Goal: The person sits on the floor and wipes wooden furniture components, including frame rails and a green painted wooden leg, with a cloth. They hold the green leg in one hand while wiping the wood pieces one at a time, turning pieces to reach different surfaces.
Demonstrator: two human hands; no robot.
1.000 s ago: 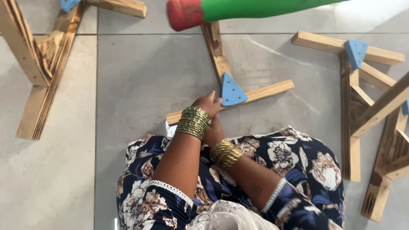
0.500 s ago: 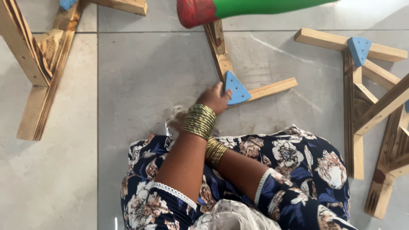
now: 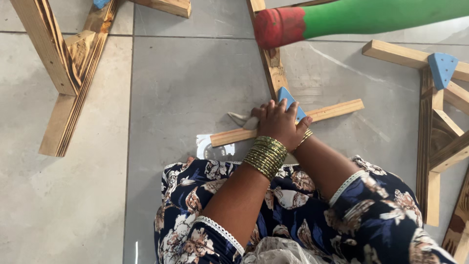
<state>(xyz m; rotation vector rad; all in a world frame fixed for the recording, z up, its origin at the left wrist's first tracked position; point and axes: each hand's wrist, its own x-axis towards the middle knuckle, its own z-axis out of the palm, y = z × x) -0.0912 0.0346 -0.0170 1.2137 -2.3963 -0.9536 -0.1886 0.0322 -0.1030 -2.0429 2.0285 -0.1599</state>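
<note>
Blue triangular bracket (image 3: 289, 100) sits at the joint of two wooden slats (image 3: 332, 110) on the grey tiled floor (image 3: 190, 88), partly covered by my left hand (image 3: 279, 123), whose fingers (image 3: 271, 105) lie flat and spread over it, gripping nothing I can confirm. My right hand (image 3: 304, 139) is hidden beneath the left; I cannot tell its state. A green pole with a red end (image 3: 342, 19) crosses above, and further wooden frames (image 3: 68, 73) lie to either side.

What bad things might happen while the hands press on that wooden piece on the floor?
1. The left hand lies flat on the rough wooden slats by the blue triangular corner plate; a splinter seems possible.
2. The right hand is hidden beneath the left, so fingers might get pinched there.
3. The red-tipped green object hangs right above the wooden frame and might bump it.
</note>
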